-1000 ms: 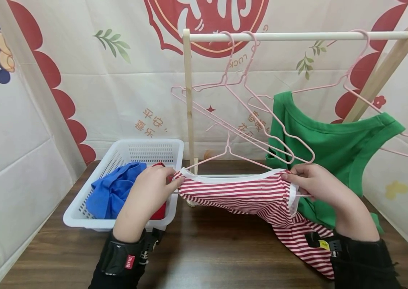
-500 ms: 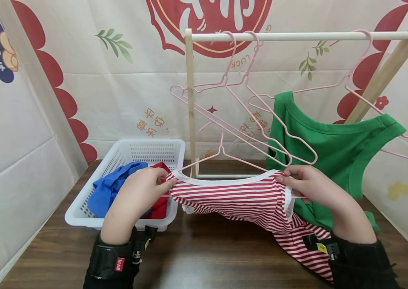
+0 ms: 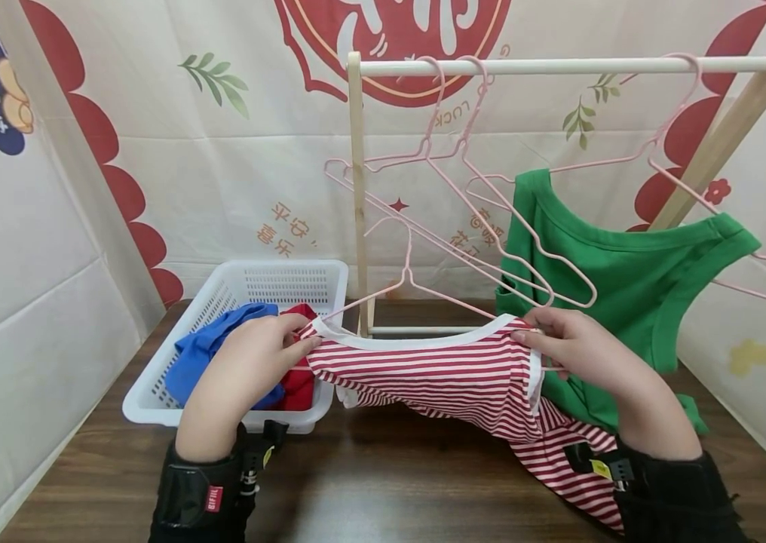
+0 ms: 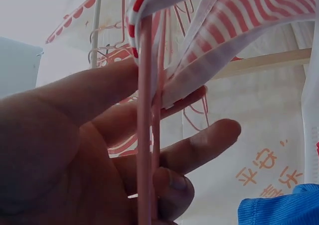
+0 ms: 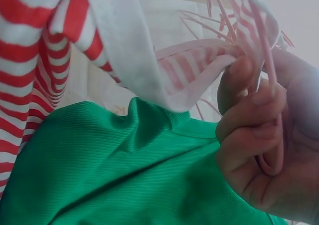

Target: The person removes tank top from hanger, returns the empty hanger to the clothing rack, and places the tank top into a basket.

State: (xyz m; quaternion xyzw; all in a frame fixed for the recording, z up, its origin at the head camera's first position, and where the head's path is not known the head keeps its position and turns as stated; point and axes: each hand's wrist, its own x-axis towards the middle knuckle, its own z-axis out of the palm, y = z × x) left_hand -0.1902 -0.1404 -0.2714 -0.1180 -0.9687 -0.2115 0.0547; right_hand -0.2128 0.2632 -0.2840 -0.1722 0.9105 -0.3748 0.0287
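Note:
A red-and-white striped tank top [image 3: 424, 369] with a white neckband is spread between both hands, fitted over a pink clothes hanger [image 3: 408, 264] whose hook points up. My left hand [image 3: 247, 358] pinches its left shoulder strap; in the left wrist view the hanger's end [image 4: 144, 110] runs across the fingers. At the other shoulder, my right hand [image 3: 580, 339] pinches the strap. Its fingers curl round the rounded hanger end [image 5: 271, 160] in the right wrist view. The lower part of the top hangs down toward the right forearm and rests on the table.
A white basket [image 3: 152, 411] at the left holds a blue garment [image 3: 196, 362] and a red garment [image 3: 299, 388]. Behind stands a wooden rack with a white rail [image 3: 559, 66], bearing pink hangers [image 3: 458, 188] and a green tank top [image 3: 600, 279]. The brown table [image 3: 383, 483] lies below.
Both hands have shifted left with the striped top and its hanger, the left hand further. The neckband is stretched wider, and the hanger's hook stands higher and more upright.

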